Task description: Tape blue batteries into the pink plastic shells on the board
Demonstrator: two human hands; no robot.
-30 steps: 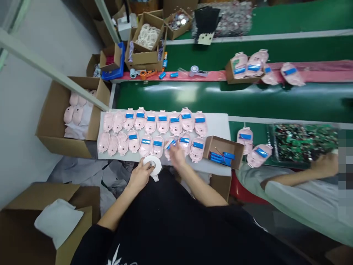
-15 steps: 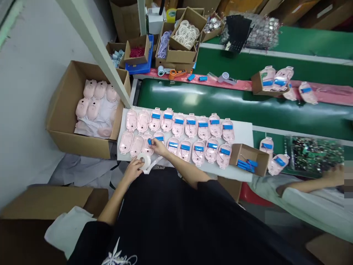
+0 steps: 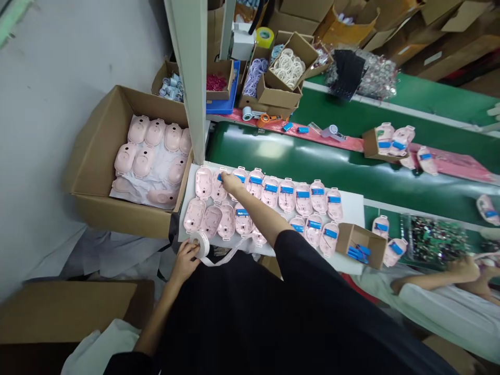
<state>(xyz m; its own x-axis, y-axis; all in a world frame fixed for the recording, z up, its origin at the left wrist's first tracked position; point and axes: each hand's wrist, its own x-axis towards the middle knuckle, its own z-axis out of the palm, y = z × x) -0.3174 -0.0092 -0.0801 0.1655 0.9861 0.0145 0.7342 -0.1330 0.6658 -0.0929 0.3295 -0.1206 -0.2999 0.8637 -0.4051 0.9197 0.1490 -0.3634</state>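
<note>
My left hand (image 3: 186, 261) grips a roll of white double-sided-looking tape (image 3: 201, 245) at the front edge of the white board. A loose strip of the tape (image 3: 228, 257) trails rightward from the roll. At the back row, the closed fingers of my right hand (image 3: 232, 183) hold a blue battery (image 3: 220, 177) at the far end of a pink plastic shell (image 3: 219, 194). Two rows of such shells lie open side up. Many carry blue batteries, like this one (image 3: 256, 180); several at the left, including a front-row shell (image 3: 194, 214), have none. My right forearm hides part of the front row.
A large cardboard box (image 3: 113, 211) with pink shells stands left, beside a pale post (image 3: 191, 78). A small carton (image 3: 377, 247) of batteries sits at the board's right end. Beyond runs a green conveyor (image 3: 234, 140). At right, a co-worker's hands (image 3: 464, 271) are near bagged circuit boards (image 3: 433, 242).
My right hand has moved with the battery from a front-row shell to a back-row one. The tape strip stretches out longer to the right. The whole view has shifted somewhat.
</note>
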